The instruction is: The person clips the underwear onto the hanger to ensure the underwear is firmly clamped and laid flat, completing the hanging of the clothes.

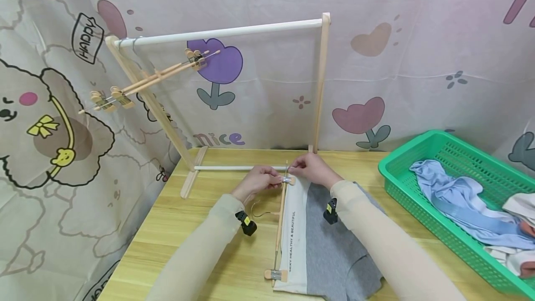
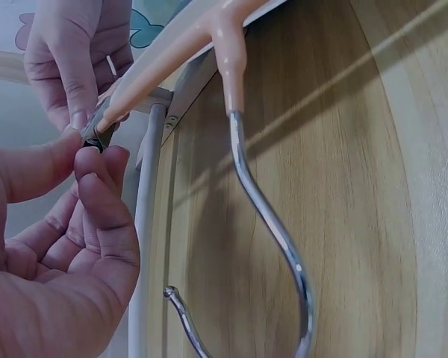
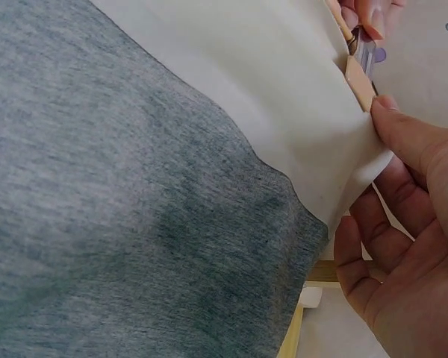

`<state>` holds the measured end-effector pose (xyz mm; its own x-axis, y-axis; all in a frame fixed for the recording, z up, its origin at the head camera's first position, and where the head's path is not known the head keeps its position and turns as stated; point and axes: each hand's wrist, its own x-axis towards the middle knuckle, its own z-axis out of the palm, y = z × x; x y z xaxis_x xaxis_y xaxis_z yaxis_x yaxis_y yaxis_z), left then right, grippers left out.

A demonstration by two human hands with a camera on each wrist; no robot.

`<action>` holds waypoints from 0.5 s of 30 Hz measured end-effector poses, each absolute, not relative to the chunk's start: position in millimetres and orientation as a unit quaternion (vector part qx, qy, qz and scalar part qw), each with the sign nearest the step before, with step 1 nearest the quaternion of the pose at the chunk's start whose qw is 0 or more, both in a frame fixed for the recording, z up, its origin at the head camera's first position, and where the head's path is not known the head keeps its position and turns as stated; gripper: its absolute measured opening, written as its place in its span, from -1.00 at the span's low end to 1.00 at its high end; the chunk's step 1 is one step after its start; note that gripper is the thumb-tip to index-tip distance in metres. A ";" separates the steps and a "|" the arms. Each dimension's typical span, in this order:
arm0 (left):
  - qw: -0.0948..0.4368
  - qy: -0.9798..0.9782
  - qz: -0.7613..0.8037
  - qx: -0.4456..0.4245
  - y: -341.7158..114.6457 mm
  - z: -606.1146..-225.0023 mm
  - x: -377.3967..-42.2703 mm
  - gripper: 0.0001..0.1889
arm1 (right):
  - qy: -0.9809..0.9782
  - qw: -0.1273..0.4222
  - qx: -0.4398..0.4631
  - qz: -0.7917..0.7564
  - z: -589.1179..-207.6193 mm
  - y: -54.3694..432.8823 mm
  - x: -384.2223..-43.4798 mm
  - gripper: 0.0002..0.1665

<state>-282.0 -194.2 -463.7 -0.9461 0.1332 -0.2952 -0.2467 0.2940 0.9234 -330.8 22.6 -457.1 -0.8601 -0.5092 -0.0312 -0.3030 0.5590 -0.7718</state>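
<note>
A grey garment with a wide white waistband lies on the table, its printed edge along a peach-coloured clip hanger. At the hanger's far end my left hand pinches a clip between thumb and fingers. Right beside that clip my right hand pinches the waistband's corner; in the right wrist view its thumb touches the clip's peach tip. The near clip sits over the waistband's other end. In the left wrist view the metal hook points away from the garment.
A wooden rack with a white top bar stands at the back. Another clip hanger hangs from its left side. On the right, a green basket holds a light blue garment and other cloth.
</note>
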 end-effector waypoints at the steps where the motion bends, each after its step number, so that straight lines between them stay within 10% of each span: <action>1: 0.161 0.789 0.593 -0.035 -193.6 -464.0 -282.0 -0.86 | 0.875 0.125 -0.233 -0.406 -457.3 22.6 -330.7 -0.81; 15: 0.162 0.774 0.611 -0.036 -196.8 -465.6 -280.7 -0.87 | 0.880 0.119 -0.224 -0.402 -458.7 19.5 -332.1 -0.80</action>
